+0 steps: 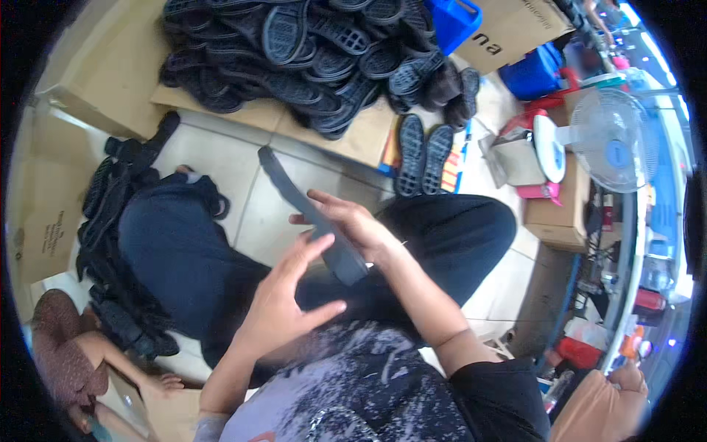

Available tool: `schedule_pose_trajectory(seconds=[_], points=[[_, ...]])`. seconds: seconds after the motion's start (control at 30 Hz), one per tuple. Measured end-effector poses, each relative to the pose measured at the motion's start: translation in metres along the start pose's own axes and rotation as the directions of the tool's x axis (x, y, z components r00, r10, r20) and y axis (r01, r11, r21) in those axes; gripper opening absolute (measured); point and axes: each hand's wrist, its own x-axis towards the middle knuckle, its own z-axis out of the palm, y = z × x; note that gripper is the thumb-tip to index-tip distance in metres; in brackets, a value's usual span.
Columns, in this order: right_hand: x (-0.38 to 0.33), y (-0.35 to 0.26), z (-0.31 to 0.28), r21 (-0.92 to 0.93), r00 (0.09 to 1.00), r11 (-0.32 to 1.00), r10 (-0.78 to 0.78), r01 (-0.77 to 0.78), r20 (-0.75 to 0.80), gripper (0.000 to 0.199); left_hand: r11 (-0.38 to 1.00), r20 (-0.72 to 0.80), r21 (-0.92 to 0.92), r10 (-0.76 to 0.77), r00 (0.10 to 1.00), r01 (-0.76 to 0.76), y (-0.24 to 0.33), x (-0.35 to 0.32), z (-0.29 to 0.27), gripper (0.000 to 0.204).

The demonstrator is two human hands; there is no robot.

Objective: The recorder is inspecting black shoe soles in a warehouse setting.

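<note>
A dark grey shoe sole [313, 210] stands tilted, nearly edge-on, above my lap. My right hand [357, 228] grips it from the right, with part of its fingers hidden behind the sole. On the near left side, my left hand [283, 298] has its thumb and fingers spread apart. Its fingertips are at the sole's edge; whether they press on it I cannot tell. Beyond my knees lies a big heap of black soles [317, 66] on flat cardboard [331, 140]. A pair of black soles [423, 155] rests at the heap's right end.
More black soles [110, 243] are piled left of my leg. A white fan [615, 144] stands at the right by a cardboard box [563, 210]. Behind the heap is a blue plastic container [453, 22]. At the lower left, another person's hand [162, 384] rests near a box.
</note>
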Motion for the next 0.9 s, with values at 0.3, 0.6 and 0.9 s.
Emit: schedule_pose_trajectory(seconds=[0.3, 0.6, 0.9], points=[[0.029, -0.034, -0.127, -0.266, 0.530, 0.875, -0.462, 0.405, -0.712, 0.056, 0.967, -0.513, 0.254, 0.160, 0.843, -0.029, -0.013, -0.023, -0.064, 0.035], [0.159, -0.027, -0.254, -0.630, 0.288, 0.321, -0.683, -0.707, -0.671, 0.065, 0.952, -0.964, -0.102, -0.166, 0.208, 0.290, -0.178, -0.126, -0.098, 0.027], [0.175, -0.060, -0.298, -0.784, 0.656, -0.128, -0.638, -0.607, -0.404, 0.073, 0.098, -0.286, -0.843, -0.914, -0.287, 0.529, -0.374, -0.284, 0.078, 0.059]])
